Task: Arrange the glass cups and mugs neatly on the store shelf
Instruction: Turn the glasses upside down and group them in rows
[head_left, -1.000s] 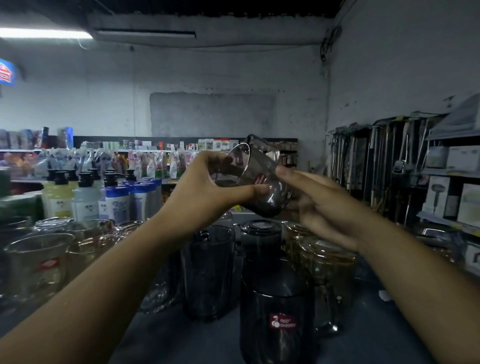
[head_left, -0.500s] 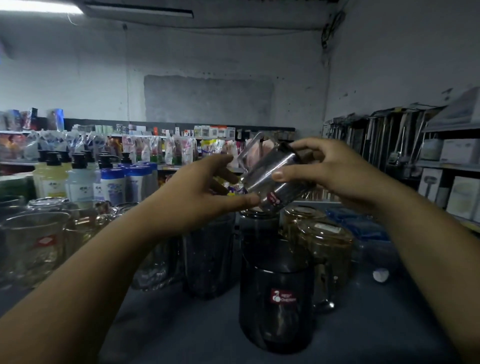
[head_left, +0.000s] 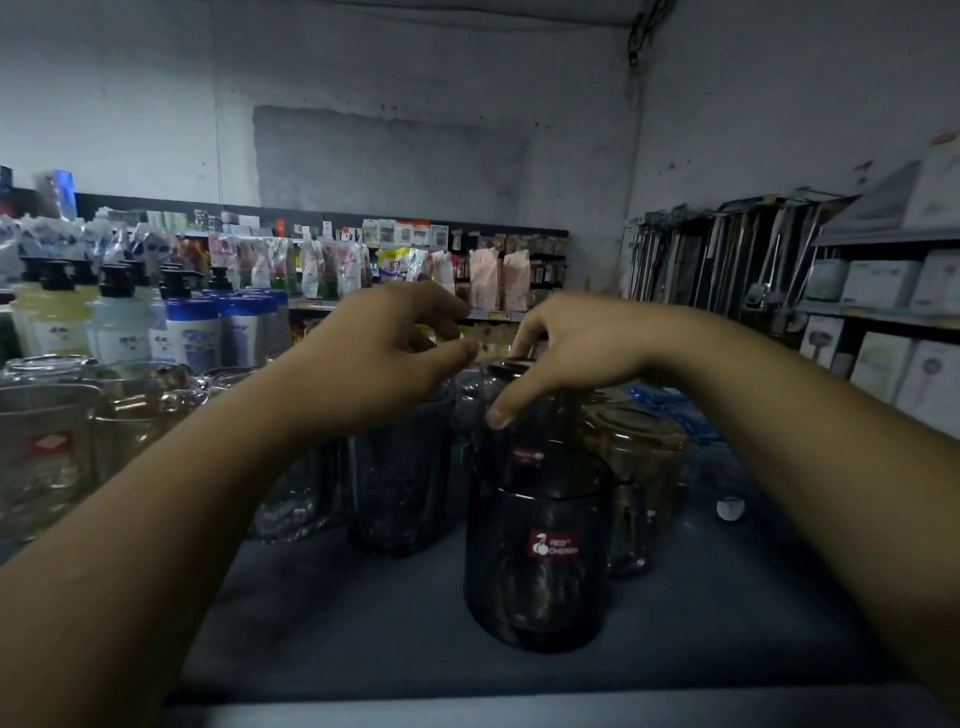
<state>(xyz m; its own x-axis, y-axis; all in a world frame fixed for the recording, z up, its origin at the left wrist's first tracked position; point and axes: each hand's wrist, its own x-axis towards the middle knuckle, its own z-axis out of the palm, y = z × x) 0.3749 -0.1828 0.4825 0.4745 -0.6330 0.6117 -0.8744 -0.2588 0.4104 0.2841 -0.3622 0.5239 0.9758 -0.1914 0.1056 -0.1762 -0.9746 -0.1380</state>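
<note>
While the right hand (head_left: 566, 358) grips the dark cup (head_left: 511, 370) from above, on the stack behind the near mug (head_left: 540, 561), the left hand (head_left: 374, 364) hovers just left, loosely curled, apparently empty. Placement appears under way; next, seat the cup squarely, then release gently.

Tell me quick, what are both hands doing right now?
Left hand: open, fingers loosely curled, holding nothing.
Right hand: closed, gripping the top of the dark glass mug.
</note>
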